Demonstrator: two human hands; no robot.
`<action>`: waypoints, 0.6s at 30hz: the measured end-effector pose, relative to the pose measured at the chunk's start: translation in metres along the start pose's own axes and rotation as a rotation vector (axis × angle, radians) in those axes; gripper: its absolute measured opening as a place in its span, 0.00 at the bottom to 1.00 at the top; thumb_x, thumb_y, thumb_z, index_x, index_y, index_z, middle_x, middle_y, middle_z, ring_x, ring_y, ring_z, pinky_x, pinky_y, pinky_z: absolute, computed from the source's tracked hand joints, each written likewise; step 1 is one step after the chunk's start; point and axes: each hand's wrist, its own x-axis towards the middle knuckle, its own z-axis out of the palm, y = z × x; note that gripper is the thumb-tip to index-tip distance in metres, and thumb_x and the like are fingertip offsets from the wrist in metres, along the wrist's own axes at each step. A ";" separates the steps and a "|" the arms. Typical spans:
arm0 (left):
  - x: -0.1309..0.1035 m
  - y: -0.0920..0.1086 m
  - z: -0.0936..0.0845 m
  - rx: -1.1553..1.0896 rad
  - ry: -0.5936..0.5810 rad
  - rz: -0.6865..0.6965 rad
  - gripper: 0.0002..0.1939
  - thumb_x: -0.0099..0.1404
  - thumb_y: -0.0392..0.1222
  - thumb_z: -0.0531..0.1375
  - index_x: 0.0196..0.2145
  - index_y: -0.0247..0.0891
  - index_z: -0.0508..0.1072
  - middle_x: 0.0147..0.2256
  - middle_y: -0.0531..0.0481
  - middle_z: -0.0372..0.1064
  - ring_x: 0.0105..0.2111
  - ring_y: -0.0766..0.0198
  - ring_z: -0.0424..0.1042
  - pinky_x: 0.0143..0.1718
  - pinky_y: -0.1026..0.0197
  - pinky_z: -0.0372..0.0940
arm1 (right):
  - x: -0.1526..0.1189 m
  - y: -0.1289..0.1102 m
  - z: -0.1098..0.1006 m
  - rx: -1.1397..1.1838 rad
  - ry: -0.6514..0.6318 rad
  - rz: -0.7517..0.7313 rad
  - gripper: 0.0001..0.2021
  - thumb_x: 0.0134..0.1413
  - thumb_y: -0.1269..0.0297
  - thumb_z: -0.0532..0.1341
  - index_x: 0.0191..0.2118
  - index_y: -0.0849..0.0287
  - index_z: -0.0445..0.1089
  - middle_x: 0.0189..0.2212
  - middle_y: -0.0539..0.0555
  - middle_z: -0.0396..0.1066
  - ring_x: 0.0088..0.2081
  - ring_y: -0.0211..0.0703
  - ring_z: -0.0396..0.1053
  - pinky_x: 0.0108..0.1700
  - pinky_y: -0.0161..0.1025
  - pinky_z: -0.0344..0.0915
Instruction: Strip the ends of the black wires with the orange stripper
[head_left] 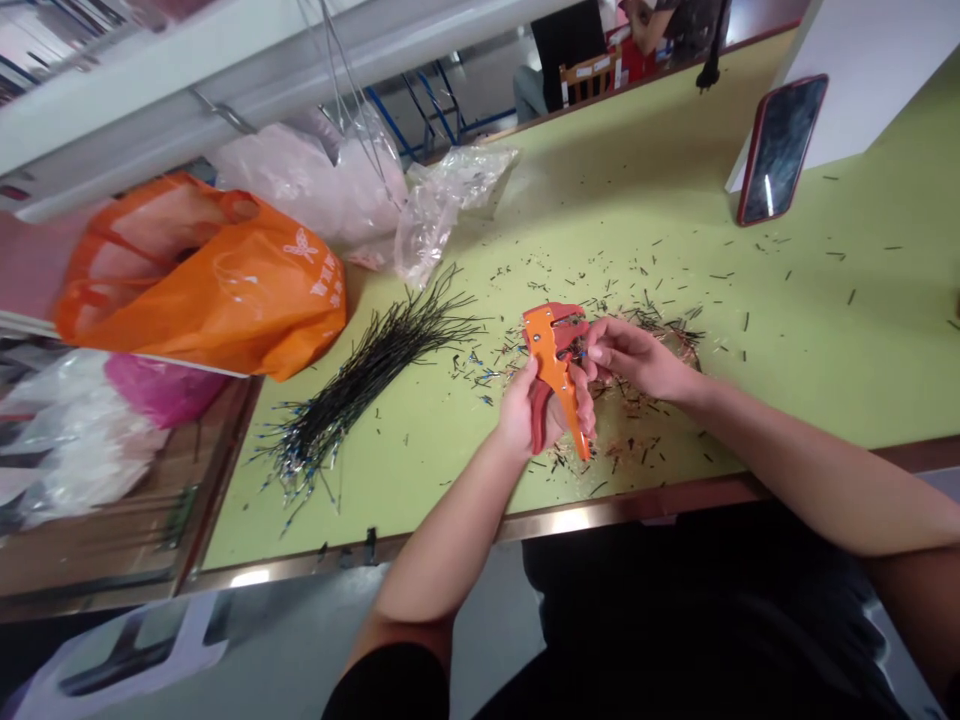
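My left hand [521, 410] is wrapped around the handles of an orange and red wire stripper [553, 360], whose jaws point up and to the right. Close beside those jaws, my right hand [626, 355] is closed in a pinch. A small blue-tipped piece [585, 353] shows at its fingertips; the rest of it is hidden. Short black wire offcuts [679, 330] and coppery scraps lie under and around both hands. To the left rests a long bundle of black wires [367, 375], many with blue and metallic ends.
An orange bag [217, 280] and clear plastic bags [442, 205] sit at the back left. A phone [782, 150] leans on a white panel [877, 80] at the back right. The green table [787, 370] has a metal front edge. People [570, 45] are beyond it.
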 end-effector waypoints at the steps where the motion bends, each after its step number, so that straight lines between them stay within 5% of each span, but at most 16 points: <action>1: 0.000 -0.002 0.000 0.011 -0.020 -0.009 0.34 0.61 0.76 0.62 0.36 0.37 0.75 0.23 0.48 0.71 0.20 0.59 0.72 0.24 0.55 0.70 | 0.000 0.003 0.002 0.048 -0.002 0.004 0.18 0.68 0.45 0.66 0.40 0.55 0.67 0.28 0.47 0.71 0.27 0.35 0.63 0.30 0.37 0.62; 11: 0.001 0.000 0.000 0.058 -0.090 -0.054 0.41 0.54 0.80 0.67 0.41 0.37 0.74 0.27 0.45 0.76 0.28 0.47 0.81 0.28 0.52 0.74 | -0.002 0.011 0.004 0.225 -0.035 0.125 0.21 0.63 0.42 0.69 0.36 0.55 0.66 0.25 0.46 0.68 0.25 0.36 0.64 0.28 0.36 0.60; 18: -0.003 -0.002 -0.003 0.090 -0.149 -0.091 0.40 0.55 0.77 0.69 0.46 0.37 0.75 0.33 0.42 0.80 0.36 0.42 0.84 0.40 0.46 0.76 | -0.003 0.005 -0.004 0.179 -0.114 0.095 0.18 0.67 0.48 0.68 0.36 0.55 0.66 0.25 0.47 0.71 0.25 0.36 0.72 0.28 0.35 0.64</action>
